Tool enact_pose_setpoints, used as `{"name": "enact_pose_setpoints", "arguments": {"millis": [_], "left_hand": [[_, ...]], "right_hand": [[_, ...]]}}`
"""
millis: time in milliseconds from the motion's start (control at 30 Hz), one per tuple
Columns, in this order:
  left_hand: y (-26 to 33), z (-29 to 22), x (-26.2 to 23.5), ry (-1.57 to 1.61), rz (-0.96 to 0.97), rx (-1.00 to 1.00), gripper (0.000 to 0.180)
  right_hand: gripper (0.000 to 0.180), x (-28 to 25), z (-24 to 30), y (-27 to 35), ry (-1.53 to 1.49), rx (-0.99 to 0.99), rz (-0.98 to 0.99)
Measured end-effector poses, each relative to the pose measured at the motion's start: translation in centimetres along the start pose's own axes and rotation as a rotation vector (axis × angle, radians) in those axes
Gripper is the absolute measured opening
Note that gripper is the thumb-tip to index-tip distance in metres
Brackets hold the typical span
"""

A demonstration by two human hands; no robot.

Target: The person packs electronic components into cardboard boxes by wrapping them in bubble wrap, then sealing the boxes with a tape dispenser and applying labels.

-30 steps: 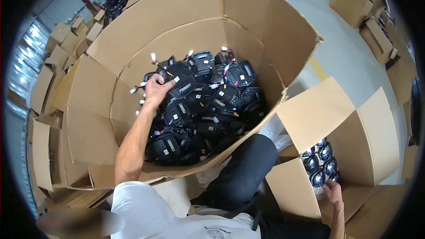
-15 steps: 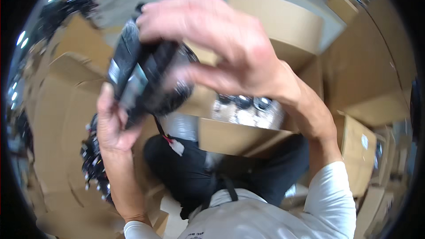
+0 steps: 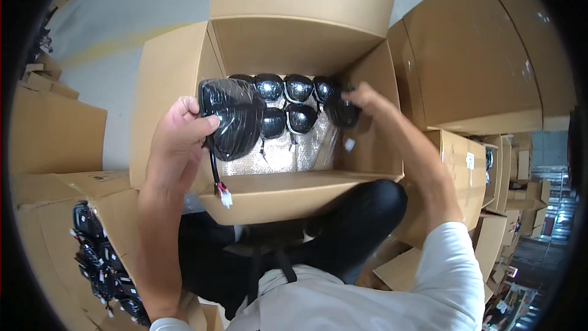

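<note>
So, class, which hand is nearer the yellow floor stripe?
Left: the left hand shows below the yellow floor stripe; the right hand is farther right, over the open carton.

Soft light is falling from above into the open carton (image 3: 294, 46).
Highlights are glinting on the black domed parts (image 3: 267, 88) and the clear plastic lining (image 3: 294, 158), while pale streaks are crossing the plastic-wrapped part (image 3: 236, 125). The right hand (image 3: 369, 98) and the dark part (image 3: 343, 111) in it are blurring slightly; fisheye curvature is bowing straight edges, and a black vignette is swallowing the corners.
</note>
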State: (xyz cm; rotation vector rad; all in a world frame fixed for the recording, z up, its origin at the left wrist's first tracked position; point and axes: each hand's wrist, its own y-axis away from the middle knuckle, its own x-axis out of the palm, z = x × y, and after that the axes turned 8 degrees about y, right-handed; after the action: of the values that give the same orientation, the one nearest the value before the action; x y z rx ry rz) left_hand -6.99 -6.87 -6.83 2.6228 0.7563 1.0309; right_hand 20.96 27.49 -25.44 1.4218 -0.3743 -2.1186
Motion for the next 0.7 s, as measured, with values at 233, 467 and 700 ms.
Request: {"name": "enact_pose_setpoints", "arguments": {"millis": [233,467,700], "left_hand": [[1.1,-1.2,1.2,0.002,-0.038,0.057,0.021],[0.9,-1.7,1.7,-0.004,-0.110,0.058,0.026],[0.3,0.2,-0.1,0.163,-0.026,0.142,0.025]], "right_hand": [[0.050,10.7,-13.7,-10.2,-0.309,0.324,-0.019],[0.067,14.2,-8.0,-3.3,0.922,-0.254,-0.094],[0.064,9.5,-0.2,-1.7,0.309,-0.345,0.018]]}}
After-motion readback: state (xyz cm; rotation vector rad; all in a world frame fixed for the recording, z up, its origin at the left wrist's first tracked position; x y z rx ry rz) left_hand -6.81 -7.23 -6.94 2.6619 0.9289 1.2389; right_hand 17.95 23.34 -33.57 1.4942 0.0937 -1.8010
